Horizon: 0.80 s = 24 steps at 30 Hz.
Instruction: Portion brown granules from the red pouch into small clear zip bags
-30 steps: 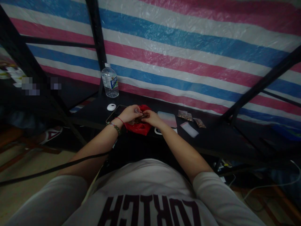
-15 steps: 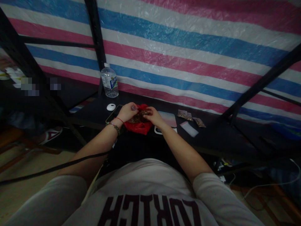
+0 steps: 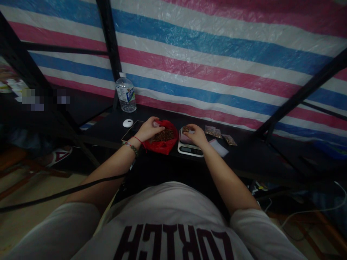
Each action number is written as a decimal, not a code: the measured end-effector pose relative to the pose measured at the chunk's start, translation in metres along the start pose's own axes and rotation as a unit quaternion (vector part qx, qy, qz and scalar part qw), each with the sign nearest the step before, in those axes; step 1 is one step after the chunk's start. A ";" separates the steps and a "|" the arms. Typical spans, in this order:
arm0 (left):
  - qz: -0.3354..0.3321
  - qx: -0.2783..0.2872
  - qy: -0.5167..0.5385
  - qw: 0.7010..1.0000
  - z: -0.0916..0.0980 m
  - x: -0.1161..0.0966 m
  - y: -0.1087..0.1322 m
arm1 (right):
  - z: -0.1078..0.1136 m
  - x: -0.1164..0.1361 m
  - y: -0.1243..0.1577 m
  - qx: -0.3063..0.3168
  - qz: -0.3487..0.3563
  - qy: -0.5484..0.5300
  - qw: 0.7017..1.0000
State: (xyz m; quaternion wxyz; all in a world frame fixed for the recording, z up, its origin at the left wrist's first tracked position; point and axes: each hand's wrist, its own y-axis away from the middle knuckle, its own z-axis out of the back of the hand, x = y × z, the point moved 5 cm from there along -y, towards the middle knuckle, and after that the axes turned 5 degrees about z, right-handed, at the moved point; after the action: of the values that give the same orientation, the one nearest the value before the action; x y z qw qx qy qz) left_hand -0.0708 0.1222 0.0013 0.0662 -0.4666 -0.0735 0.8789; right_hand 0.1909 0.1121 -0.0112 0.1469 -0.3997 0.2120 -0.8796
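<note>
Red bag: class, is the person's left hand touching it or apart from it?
Touching. The head view shows the left hand on the left rim of the red bag, curled over its edge with no gap between them.

Dark table (image 3: 108, 131), left hand (image 3: 147, 130) at red bag (image 3: 162, 146), right hand (image 3: 195, 135) over scale (image 3: 189, 149)

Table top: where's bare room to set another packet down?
Bare: the dark table right of the filled packets, toward the slanted post; also the strip between water bottle and red bag. Crowded: from left hand across bag, scale, right hand, to the empty pouch.
</note>
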 end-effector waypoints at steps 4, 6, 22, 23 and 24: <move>-0.043 0.016 0.035 0.998 -0.004 -0.017 0.009 | 0.021 -0.024 0.010 -0.029 -0.011 0.066 0.997; -0.062 0.021 0.047 0.997 -0.007 -0.024 0.014 | 0.025 -0.034 0.014 -0.041 -0.010 0.100 0.994; -0.232 0.095 -0.053 0.967 -0.044 -0.088 0.075 | 0.031 0.088 0.054 0.073 0.123 -0.092 0.985; -0.246 0.100 -0.070 0.962 -0.048 -0.092 0.082 | 0.027 0.094 0.059 0.106 0.126 -0.091 0.982; -0.259 0.102 -0.088 0.956 -0.052 -0.095 0.088 | 0.022 0.097 0.064 0.141 0.119 -0.084 0.979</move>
State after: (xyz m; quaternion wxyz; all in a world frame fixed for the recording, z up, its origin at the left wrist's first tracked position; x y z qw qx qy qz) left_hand 0.0208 0.0221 0.0330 0.3322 -0.3427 -0.1070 0.8722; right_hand 0.1519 0.0097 0.0325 0.3228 -0.4195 0.1191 -0.8400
